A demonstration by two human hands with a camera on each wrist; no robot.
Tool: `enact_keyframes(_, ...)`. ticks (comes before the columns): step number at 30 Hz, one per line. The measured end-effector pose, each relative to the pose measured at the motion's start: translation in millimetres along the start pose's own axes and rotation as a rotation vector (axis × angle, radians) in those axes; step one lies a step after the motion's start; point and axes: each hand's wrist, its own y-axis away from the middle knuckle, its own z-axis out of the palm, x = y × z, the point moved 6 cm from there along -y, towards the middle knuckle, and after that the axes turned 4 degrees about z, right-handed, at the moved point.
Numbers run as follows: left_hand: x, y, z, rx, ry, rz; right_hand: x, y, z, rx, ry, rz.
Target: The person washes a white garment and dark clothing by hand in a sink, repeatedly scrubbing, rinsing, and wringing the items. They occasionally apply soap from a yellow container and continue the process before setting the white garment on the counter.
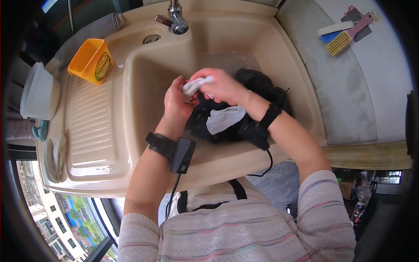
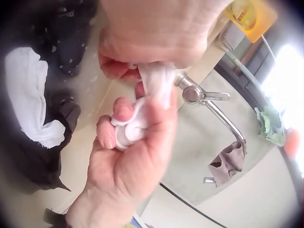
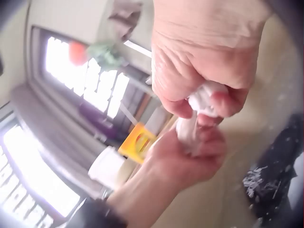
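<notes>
A small white cloth (image 1: pixel 190 88) is bunched between both hands above the sink basin. My left hand (image 1: pixel 176 102) curls its fingers round the lower end, and my right hand (image 1: pixel 220 86), slightly blurred, grips the upper end close beside it. The left wrist view has my left hand (image 2: pixel 152 35) at the top and my right hand (image 2: pixel 130 152) below, with the cloth (image 2: pixel 156 83) stretched between them. In the right wrist view the fingers of my right hand (image 3: pixel 209 57) pinch the cloth (image 3: pixel 206 99); my left hand (image 3: pixel 183 156) holds it underneath.
Wet black fabric (image 1: pixel 257 83) lies in the sink (image 1: pixel 148 74) with another white cloth (image 1: pixel 224 119) on top. The faucet (image 1: pixel 176 22) is at the back. A yellow container (image 1: pixel 91 61), white tub (image 1: pixel 40 91) and folded cloths (image 1: pixel 55 157) stand left; brushes (image 1: pixel 340 43) lie right.
</notes>
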Motion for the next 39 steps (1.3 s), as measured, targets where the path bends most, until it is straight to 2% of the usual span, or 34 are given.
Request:
enact_keyframes(1,2,0,-1,0.131,0.018,0.118,-19,3,19,0.142,0.240,-0.456)
enact_keyframes(2,5,2,-5,0.262,0.038,0.236,-35,18,41,0.208,0.387,-0.589)
enact_keyframes(3,1,3,-9,0.265,0.042,0.235,-52,33,57,0.272,0.537,-0.722)
enact_keyframes(4,-4,5,-4,0.108,0.091,0.204,-50,28,61,0.267,0.539,-0.720)
enact_keyframes(5,-8,6,2,-0.049,0.140,0.175,-45,17,56,0.377,0.639,-0.626)
enact_keyframes(6,-10,7,6,0.133,0.107,0.164,-39,5,50,0.481,0.738,-0.531)
enact_keyframes(7,-12,10,10,0.313,0.071,0.146,-31,-11,33,0.549,0.645,-0.442)
enact_keyframes(8,-17,6,0,0.193,-0.087,0.006,-21,-24,27,0.533,0.739,-0.355)
enact_keyframes(9,-15,4,6,0.186,-0.083,0.013,-22,-29,24,0.515,0.835,-0.269)
enact_keyframes(10,-14,3,5,0.259,-0.047,0.046,-22,-28,25,0.511,0.840,-0.267)
enact_keyframes(11,-12,4,2,0.334,-0.017,0.080,-24,-25,28,0.538,0.836,-0.326)
enact_keyframes(13,-6,8,0,0.324,0.025,0.115,-36,-9,44,0.559,0.820,-0.384)
enact_keyframes(15,-5,12,4,0.283,0.127,0.174,-48,18,66,0.445,0.753,-0.561)
enact_keyframes(17,-3,14,10,0.261,0.177,0.203,-33,-8,46,0.454,0.800,-0.528)
enact_keyframes(19,-10,15,14,0.282,-0.178,0.037,-17,-35,15,0.452,0.758,-0.252)
enact_keyframes(21,-10,14,17,0.308,-0.176,0.038,-9,-35,13,0.488,0.779,-0.252)
enact_keyframes(23,-5,13,18,0.352,-0.184,0.061,-5,-42,7,0.450,0.596,-0.258)
enact_keyframes(24,-3,11,19,0.320,-0.209,0.074,-6,-39,7,0.447,0.597,-0.256)
enact_keyframes(26,0,10,17,0.304,-0.191,0.082,5,-37,4,0.344,0.227,-0.063)
enact_keyframes(29,2,9,8,0.275,-0.165,0.095,15,-39,6,0.328,0.185,-0.025)
enact_keyframes(33,6,11,5,0.307,-0.193,0.145,7,-30,15,0.387,0.217,-0.115)
enact_keyframes(35,8,15,10,0.284,0.021,0.329,-31,4,41,0.520,0.563,-0.398)
enact_keyframes(36,5,16,12,0.284,0.023,0.328,-53,30,65,0.553,0.634,-0.606)
enact_keyframes(37,-2,17,15,0.297,0.067,0.278,-57,32,69,0.509,0.685,-0.597)
enact_keyframes(39,-10,18,22,0.312,0.151,0.194,-34,-5,37,0.610,0.731,-0.432)
